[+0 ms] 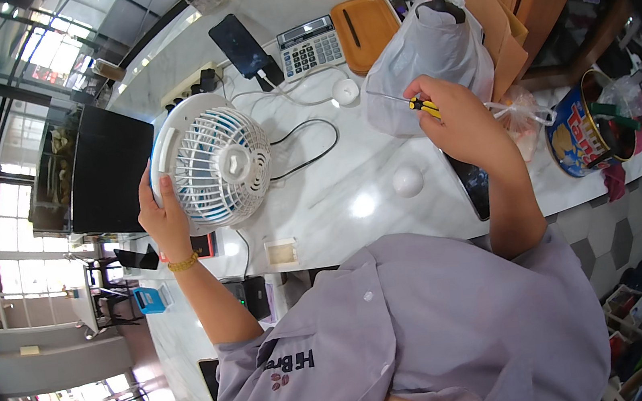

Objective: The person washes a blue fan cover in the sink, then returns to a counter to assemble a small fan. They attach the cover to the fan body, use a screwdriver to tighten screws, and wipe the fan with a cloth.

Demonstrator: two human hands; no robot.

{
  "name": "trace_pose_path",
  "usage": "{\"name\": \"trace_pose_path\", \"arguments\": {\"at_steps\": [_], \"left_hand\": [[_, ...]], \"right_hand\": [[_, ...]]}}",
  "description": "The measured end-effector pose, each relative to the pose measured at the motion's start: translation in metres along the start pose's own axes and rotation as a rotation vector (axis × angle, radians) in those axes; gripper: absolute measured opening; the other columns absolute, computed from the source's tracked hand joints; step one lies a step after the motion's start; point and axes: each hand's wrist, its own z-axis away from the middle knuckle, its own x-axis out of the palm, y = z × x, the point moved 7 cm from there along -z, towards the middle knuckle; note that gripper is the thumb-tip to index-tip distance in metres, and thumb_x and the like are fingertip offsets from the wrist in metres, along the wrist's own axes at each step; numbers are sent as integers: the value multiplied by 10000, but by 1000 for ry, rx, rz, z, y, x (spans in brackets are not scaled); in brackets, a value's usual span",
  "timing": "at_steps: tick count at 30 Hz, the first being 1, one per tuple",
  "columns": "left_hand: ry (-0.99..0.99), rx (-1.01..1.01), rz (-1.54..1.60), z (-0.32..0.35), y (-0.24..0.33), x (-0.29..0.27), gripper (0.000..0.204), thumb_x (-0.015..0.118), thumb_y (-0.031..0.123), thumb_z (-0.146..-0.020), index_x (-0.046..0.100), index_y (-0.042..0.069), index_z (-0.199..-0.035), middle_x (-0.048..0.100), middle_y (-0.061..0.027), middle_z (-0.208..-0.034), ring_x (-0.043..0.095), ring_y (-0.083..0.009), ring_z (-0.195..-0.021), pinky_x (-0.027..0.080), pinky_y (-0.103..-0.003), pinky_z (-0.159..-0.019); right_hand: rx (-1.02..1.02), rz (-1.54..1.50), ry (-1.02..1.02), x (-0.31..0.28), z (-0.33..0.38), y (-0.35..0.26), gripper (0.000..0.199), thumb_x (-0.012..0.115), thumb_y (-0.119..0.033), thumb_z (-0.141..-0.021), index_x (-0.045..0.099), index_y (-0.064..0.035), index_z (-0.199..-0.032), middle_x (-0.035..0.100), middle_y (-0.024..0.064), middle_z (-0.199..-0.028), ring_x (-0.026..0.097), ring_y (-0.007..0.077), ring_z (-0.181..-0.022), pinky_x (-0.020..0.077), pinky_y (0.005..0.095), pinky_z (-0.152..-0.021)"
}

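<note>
A small white desk fan [234, 165] with a round slatted cage stands tilted at the left of the marble-patterned counter. My left hand [164, 210] grips the fan by its outer rim, the thumb over the edge. In my right hand [452, 114], raised in front of a white plastic bag, is a screwdriver [424, 108] with a yellow and black handle. Its thin metal shaft points left, toward the fan, well apart from it. A dark cable [337, 137] loops out on the counter beside the fan. Blue shows through the cage slats.
Behind lie a phone [237, 45] on a charging cable, a calculator [310, 46] and an orange-brown tray [366, 35] holding a pen. The white plastic bag [431, 48] bulges at the right, near a blue tin [576, 134]. A white round object [408, 182] rests near the front edge.
</note>
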Motion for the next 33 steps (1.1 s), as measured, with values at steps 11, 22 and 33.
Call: {"name": "trace_pose_path", "arguments": {"at_steps": [11, 22, 33], "left_hand": [[53, 17, 61, 23, 4, -8, 448, 596, 310, -927, 542, 27, -1270, 642, -174, -1137, 637, -237, -1007, 477, -333, -869], [27, -160, 315, 44, -37, 6, 482, 622, 321, -908, 540, -6, -1252, 625, -150, -1140, 597, -217, -1008, 443, -319, -909], [101, -377, -14, 53, -73, -10, 681, 584, 484, -900, 479, -39, -1323, 595, -194, -1215, 595, -284, -1059, 444, -353, -948]], "right_hand": [[166, 586, 58, 56, -143, 4, 310, 536, -62, -841, 549, 33, -1136, 487, 237, -1191, 544, 381, -1096, 473, 421, -923], [251, 849, 2, 116, -203, 115, 282, 547, -135, -843, 673, 5, -1054, 602, 219, -1151, 584, 340, -1068, 474, 407, -919], [-630, -523, -820, 34, 86, -90, 321, 621, -261, -902, 628, -32, -1128, 667, 141, -1056, 629, 268, -955, 493, 357, -835]]}}
